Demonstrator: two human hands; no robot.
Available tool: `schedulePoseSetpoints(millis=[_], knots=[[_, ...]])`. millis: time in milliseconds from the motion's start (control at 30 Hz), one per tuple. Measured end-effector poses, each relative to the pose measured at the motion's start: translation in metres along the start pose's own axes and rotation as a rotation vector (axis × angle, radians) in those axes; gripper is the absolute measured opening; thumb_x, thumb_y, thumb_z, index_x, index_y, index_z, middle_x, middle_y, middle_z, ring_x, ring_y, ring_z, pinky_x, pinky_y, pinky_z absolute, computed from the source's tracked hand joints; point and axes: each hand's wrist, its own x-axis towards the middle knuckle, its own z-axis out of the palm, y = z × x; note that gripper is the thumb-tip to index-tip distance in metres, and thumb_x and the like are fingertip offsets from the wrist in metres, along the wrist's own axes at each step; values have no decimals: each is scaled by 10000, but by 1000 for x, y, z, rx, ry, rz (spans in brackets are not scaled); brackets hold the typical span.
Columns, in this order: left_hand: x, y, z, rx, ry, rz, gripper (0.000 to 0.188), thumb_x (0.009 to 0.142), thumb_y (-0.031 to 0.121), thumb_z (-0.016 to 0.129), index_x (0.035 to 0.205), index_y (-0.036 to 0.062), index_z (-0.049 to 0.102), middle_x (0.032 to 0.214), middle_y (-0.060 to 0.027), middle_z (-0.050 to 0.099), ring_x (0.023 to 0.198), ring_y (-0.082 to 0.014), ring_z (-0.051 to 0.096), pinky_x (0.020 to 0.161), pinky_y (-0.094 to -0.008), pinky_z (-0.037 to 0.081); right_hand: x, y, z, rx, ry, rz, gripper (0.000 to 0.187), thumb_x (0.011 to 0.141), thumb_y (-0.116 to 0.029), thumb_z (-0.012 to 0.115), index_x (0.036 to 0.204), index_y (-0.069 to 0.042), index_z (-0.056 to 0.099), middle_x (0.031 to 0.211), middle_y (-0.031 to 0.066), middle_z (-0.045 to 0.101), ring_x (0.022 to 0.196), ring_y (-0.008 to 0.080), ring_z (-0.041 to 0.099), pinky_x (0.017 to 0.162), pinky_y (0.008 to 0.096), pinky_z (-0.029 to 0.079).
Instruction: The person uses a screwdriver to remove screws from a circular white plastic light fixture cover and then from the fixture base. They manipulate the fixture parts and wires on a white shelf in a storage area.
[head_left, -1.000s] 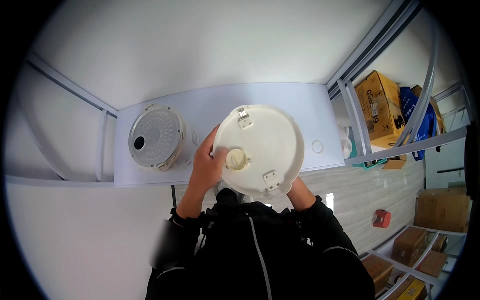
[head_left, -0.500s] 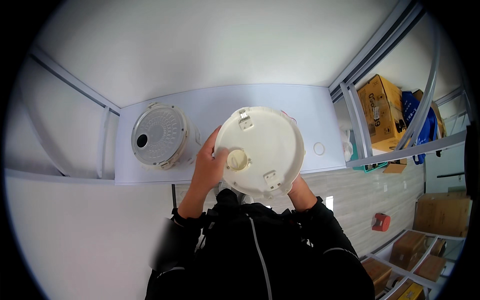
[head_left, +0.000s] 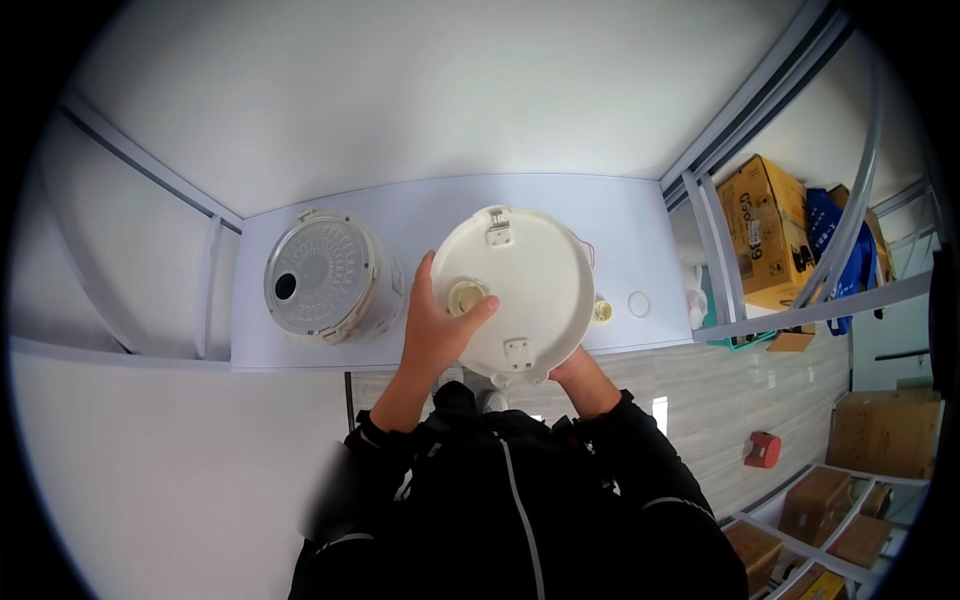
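A round cream-white plastic cooker lid [head_left: 545, 285] is held over the table in front of me. It has metal hinge-like brackets near its rim and a round yellowish vent recess [head_left: 466, 298] at its left side. My left hand [head_left: 435, 325] grips the lid's left edge, its thumb stretched across the face just below and right of the recess. From the lower right my right hand [head_left: 572, 366] reaches under the lid; most of its fingers are hidden behind it. A small yellowish round part [head_left: 602, 311] lies on the table by the lid's right edge.
A white cooker pot with a grey perforated round top [head_left: 320, 275] stands at the left of the pale table [head_left: 420, 200]. A white ring [head_left: 639, 304] lies toward the right. Shelf frames flank the table; cardboard boxes [head_left: 757, 230] and a red stool [head_left: 763, 449] are at the right.
The lid has shifted a little left, uncovering the small yellowish part on the table. My left thumb has moved from the recess's left side to stretch past it over the lid's face.
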Motion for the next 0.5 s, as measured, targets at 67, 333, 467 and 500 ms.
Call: schedulePoseSetpoints(millis=[67,333,467,500], knots=[[0,9,0,50,13,22,994,804,271,924,1569,-52,377,1450,-220,566,1327,-307,600,1079,-435,530,2,-1,-4,80,-58,27,548,1107,-307,592,1584,-65,472,1525,144,591,1318,282,654,1052,455,604],[2,15,-2,130,22,101,893,780,174,940,1510,-6,457,1360,-156,647,1232,-249,659,1028,-405,568,4,-7,0,106,-188,-43,588,1132,-415,501,1624,-103,431,1598,137,535,1400,292,591,1104,486,563],[-3,11,5,164,65,77,891,782,171,937,1510,-7,455,1338,-159,661,1216,-248,669,1021,-401,570,4,-2,7,49,-131,-77,600,1137,-434,481,1642,-118,411,1619,128,519,1421,287,573,1127,478,545],[-3,11,5,167,65,82,891,782,170,936,1510,-7,455,1339,-160,660,1218,-247,669,1022,-400,570,2,-2,12,21,-93,-82,602,1137,-435,479,1646,-121,406,1622,127,516,1425,285,570,1131,476,541]])
